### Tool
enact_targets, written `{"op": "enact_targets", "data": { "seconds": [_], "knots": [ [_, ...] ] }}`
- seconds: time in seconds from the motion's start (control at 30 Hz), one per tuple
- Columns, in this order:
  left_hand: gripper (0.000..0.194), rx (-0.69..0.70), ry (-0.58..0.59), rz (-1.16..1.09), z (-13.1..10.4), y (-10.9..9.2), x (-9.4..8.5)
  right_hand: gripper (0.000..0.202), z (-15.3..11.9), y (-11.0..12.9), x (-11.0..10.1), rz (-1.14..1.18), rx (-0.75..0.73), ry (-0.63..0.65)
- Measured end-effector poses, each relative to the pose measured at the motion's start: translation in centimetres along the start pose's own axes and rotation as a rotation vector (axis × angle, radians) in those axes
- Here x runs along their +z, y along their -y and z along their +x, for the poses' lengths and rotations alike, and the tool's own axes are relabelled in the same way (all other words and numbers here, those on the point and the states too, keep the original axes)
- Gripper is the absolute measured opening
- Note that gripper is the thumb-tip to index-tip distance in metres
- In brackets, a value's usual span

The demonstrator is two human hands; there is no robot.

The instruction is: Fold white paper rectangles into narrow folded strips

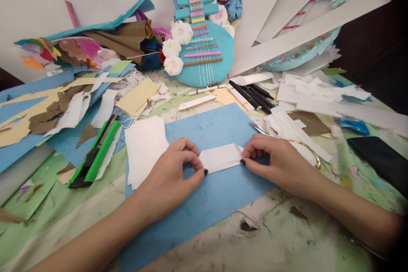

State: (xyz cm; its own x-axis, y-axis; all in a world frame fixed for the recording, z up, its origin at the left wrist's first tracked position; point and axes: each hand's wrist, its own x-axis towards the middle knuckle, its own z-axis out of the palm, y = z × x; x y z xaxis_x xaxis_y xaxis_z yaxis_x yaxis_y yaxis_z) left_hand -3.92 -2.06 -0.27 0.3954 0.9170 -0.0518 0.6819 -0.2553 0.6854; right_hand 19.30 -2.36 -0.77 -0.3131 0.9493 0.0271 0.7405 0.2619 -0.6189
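A folded strip of white paper (221, 158) lies over a blue sheet (210, 204), its ends pinched between my two hands. My left hand (178, 170) is closed on the strip's left end, thumb and fingertips together. At the right end, my right hand (270, 159) grips the corner between thumb and fingers. Beside my left hand rests a stack of white paper (145, 144). Scissors (257, 127) poke out behind my right hand, partly covered by it.
A green cutter (95, 153) lies at the left among paper scraps. Black markers (255, 95) sit beyond the blue sheet. A turquoise paper guitar (207, 55) with white flowers stands at the back. A black phone-like object (379, 157) is on the right.
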Motion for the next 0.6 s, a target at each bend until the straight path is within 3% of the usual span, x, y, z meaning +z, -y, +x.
{"op": "enact_targets", "data": {
  "seconds": [0.6],
  "knots": [
    [0.011, -0.010, -0.051, 0.049, 0.07, -0.21, 0.83, 0.008, 0.00, -0.10, 0.26, -0.002, -0.013, -0.013]
  ]
}}
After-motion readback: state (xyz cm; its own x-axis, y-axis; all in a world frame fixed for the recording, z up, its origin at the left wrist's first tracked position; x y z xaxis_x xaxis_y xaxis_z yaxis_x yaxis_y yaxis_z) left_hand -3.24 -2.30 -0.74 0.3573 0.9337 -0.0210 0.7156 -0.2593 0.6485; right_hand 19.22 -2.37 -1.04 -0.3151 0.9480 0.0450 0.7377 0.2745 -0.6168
